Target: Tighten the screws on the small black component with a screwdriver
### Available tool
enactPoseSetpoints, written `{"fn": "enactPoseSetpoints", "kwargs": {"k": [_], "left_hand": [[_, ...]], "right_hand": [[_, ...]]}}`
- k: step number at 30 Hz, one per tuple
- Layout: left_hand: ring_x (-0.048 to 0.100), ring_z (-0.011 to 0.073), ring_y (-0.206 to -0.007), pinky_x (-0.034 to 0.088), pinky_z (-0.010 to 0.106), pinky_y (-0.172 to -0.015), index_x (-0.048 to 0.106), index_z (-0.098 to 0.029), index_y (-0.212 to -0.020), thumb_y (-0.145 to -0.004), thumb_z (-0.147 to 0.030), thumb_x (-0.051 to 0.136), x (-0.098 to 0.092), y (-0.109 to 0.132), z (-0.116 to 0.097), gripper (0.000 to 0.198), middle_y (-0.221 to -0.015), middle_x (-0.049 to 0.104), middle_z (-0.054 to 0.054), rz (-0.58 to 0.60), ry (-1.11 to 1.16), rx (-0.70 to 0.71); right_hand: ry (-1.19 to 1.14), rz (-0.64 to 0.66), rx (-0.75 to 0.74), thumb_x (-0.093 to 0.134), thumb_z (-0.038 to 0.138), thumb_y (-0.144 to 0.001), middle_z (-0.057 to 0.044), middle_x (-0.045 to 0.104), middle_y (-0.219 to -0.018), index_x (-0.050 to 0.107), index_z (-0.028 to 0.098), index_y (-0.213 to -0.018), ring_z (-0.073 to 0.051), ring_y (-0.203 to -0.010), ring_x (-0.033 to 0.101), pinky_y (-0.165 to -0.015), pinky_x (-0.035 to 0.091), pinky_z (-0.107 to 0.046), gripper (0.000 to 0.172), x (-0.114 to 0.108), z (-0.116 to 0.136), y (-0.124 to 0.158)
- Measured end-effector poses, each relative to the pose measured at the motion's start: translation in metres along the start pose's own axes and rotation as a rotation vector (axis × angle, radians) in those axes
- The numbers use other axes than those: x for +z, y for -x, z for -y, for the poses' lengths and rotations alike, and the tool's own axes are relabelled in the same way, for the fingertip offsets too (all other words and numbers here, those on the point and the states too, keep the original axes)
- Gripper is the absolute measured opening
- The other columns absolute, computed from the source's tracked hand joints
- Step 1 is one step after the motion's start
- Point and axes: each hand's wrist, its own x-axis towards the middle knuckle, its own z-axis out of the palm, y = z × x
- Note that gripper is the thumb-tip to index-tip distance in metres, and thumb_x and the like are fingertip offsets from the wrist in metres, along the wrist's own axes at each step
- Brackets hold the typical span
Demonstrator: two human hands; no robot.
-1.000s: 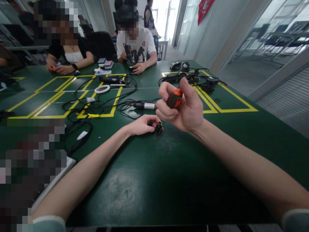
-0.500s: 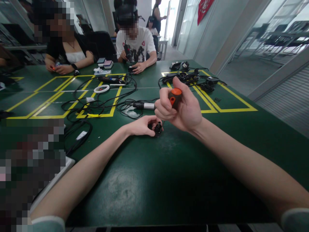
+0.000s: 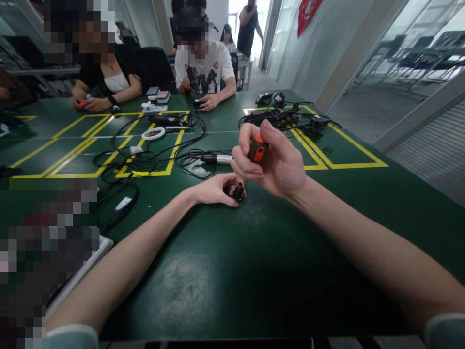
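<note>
My right hand (image 3: pixel 276 157) is wrapped round the dark grey and orange handle of a screwdriver (image 3: pixel 258 151), raised above the table. A thin bit of its shaft shows below the fingers, pointing down; the tip is hidden. Lower and to the left, my left hand (image 3: pixel 220 189) grips a small black round part with a short upright post (image 3: pixel 239 192) against the green table (image 3: pixel 254 252). Its thumb lies on the near side of that part, and the far fingers are partly hidden.
Beyond my left hand lie a silver and black cylindrical tool (image 3: pixel 220 159), tangled black cables (image 3: pixel 152 155) and a white ring (image 3: pixel 153 133). More black cables (image 3: pixel 286 116) sit at the back right. Across the table, one person (image 3: pixel 205 63) holds a power tool; another (image 3: pixel 109 82) sits left.
My right hand has turned the screwdriver handle, whose orange top now tips left and slightly lower. My left hand stays nearly still on the black part. A standing person in the background has moved right.
</note>
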Motion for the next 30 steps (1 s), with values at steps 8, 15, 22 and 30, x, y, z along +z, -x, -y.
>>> {"fn": "enactPoseSetpoints", "kwargs": {"k": [8,15,22,30], "left_hand": [[0.060,0.0132,-0.080,0.049,0.028,-0.078,0.071,-0.014,-0.092,-0.064,-0.018,0.084,-0.0005,-0.0002,0.0016,0.032,-0.091,0.072,0.002,-0.011,-0.018,0.006],[0.061,0.0135,-0.080,0.049,0.029,-0.078,0.071,-0.013,-0.094,-0.063,-0.016,0.086,-0.0011,-0.0011,0.0024,0.035,-0.091,0.074,0.003,-0.016,0.006,-0.021],[0.061,0.0138,-0.080,0.050,0.029,-0.079,0.071,-0.014,-0.093,-0.062,-0.018,0.087,-0.0013,-0.0012,0.0026,0.034,-0.091,0.075,0.003,-0.014,0.011,-0.023],[0.057,0.0131,-0.078,0.047,0.027,-0.076,0.073,-0.014,-0.094,-0.064,-0.019,0.083,-0.0011,-0.0011,-0.0004,0.032,-0.087,0.071,0.001,0.013,-0.046,0.004]], "right_hand": [[-0.004,0.005,0.037,0.049,0.070,-0.102,0.007,0.032,-0.050,0.052,0.021,-0.065,-0.009,-0.043,0.026,-0.040,0.027,-0.022,0.061,0.0022,0.0016,-0.0019],[-0.021,-0.008,0.040,0.047,0.070,-0.102,0.008,0.027,-0.049,0.048,0.021,-0.065,-0.008,-0.042,0.021,-0.040,0.025,-0.021,0.061,0.0008,-0.0006,-0.0008],[-0.014,-0.030,-0.011,0.060,0.068,-0.095,0.011,0.029,-0.050,0.051,0.024,-0.079,-0.008,-0.042,0.018,-0.041,0.023,-0.021,0.048,0.0003,-0.0030,0.0011],[-0.028,0.013,-0.006,0.059,0.062,-0.101,0.009,0.037,-0.053,0.053,0.022,-0.078,-0.007,-0.044,0.027,-0.043,0.025,-0.021,0.046,0.0020,-0.0018,0.0000]]}}
